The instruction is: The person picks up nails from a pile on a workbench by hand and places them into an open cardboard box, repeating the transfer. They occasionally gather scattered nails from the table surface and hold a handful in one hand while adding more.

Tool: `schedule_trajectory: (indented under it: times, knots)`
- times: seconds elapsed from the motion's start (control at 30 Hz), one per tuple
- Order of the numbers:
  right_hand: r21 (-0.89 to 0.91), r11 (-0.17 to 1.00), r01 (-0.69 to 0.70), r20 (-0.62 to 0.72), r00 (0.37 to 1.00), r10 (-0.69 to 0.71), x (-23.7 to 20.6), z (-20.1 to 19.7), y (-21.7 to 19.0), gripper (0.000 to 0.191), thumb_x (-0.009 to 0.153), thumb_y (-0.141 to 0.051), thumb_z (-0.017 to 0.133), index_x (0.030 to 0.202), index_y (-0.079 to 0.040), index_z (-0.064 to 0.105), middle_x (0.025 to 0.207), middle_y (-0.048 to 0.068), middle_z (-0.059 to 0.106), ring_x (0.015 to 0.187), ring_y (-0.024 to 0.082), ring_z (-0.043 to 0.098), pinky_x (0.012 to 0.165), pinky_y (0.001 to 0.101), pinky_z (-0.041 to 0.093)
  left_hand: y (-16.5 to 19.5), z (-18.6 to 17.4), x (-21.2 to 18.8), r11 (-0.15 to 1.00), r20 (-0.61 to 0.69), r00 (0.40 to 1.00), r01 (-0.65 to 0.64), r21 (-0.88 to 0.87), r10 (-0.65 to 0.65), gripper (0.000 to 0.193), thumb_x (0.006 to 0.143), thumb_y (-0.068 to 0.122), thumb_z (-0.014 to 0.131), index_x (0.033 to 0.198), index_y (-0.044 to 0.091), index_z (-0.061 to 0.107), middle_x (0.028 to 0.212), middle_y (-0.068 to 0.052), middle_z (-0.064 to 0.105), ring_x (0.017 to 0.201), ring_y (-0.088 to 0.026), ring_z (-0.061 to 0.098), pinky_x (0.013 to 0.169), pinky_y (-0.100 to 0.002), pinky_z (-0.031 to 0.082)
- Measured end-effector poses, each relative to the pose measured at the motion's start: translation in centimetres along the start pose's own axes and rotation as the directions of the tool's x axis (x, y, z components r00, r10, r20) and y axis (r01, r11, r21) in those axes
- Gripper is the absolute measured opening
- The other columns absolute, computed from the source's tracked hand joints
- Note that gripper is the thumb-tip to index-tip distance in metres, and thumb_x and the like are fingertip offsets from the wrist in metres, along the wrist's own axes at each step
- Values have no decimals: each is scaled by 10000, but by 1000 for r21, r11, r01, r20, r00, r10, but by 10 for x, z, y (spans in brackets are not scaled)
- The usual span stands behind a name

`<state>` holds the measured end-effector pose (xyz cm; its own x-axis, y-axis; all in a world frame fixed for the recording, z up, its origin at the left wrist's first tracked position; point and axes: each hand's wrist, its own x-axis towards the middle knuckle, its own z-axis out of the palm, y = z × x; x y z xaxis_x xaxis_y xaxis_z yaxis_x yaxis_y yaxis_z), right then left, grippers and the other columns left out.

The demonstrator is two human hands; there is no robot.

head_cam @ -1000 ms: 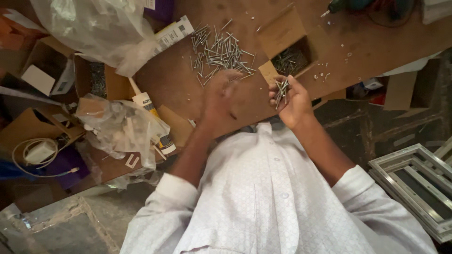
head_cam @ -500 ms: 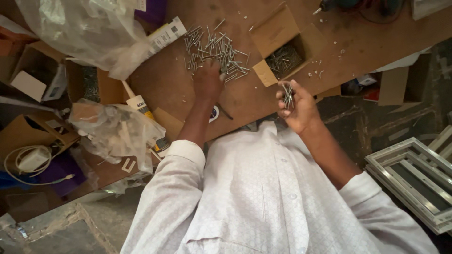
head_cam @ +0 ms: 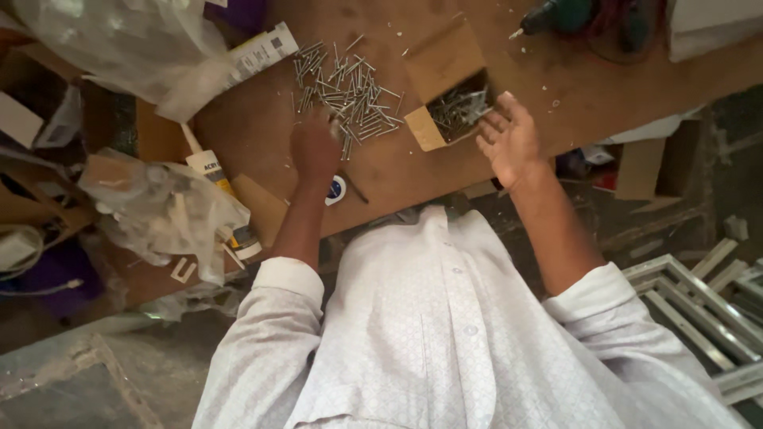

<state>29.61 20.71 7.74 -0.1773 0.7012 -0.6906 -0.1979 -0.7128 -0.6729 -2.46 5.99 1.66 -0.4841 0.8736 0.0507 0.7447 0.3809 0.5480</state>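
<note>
A loose pile of silver screws (head_cam: 350, 91) lies on the brown wooden tabletop (head_cam: 397, 171). My left hand (head_cam: 314, 147) rests on the near edge of the pile, back up, with its fingertips curled into the screws and hidden. To the right stands a small open cardboard box (head_cam: 441, 63) with more screws (head_cam: 459, 107) inside. Right beside that box my right hand (head_cam: 509, 139) hovers palm up, fingers spread and nothing in it. My white-sleeved arms and shirt fill the lower part of the view.
A big clear plastic bag (head_cam: 119, 40) and crumpled plastic (head_cam: 159, 210) crowd the left side, with a sealant tube (head_cam: 211, 171) between them. A power drill (head_cam: 556, 16) lies at the far edge. Metal frames (head_cam: 699, 310) lie on the floor at right.
My right hand held a bunch of screws near my chest; now it is open and empty by the box. My left hand has reached forward to the loose pile.
</note>
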Motion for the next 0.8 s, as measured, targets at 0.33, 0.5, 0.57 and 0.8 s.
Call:
schedule_trajectory:
  times: [0.33,0.5,0.57,0.8]
  knots:
    - [9,994,-108,176,979,104,-27,-21,23,257,1036,-312,580,1131,-78,630,1066,97,708,1045,255,677,949,446,562,11,3,-16,845,-151,905,297,-444,-397,204,940,157,768,1122,67,754,1020,-88,778,898,-215,749,802,-340,573]
    - [-43,935,-351,370,864,341,-36,-25,21,304,1037,-352,550,1112,-73,647,1045,106,724,1003,246,694,919,425,564,67,13,-28,325,83,889,250,-912,-451,256,971,129,744,1195,6,725,1006,-3,734,840,-61,638,726,-214,511]
    - [-59,916,-397,403,830,386,-35,-22,15,298,1037,-339,546,1118,-70,645,1044,107,728,984,247,705,902,412,574,104,12,-39,281,129,874,286,-916,-469,270,965,134,750,1207,16,730,1009,26,720,805,-34,580,687,-188,469]
    - [-9,990,-142,669,735,111,-39,6,-8,345,957,-32,656,1298,-87,634,1107,84,737,970,170,716,855,301,591,206,13,-67,-42,254,832,269,-962,-494,237,968,126,736,1183,33,697,1020,-20,732,858,-75,672,756,-213,529]
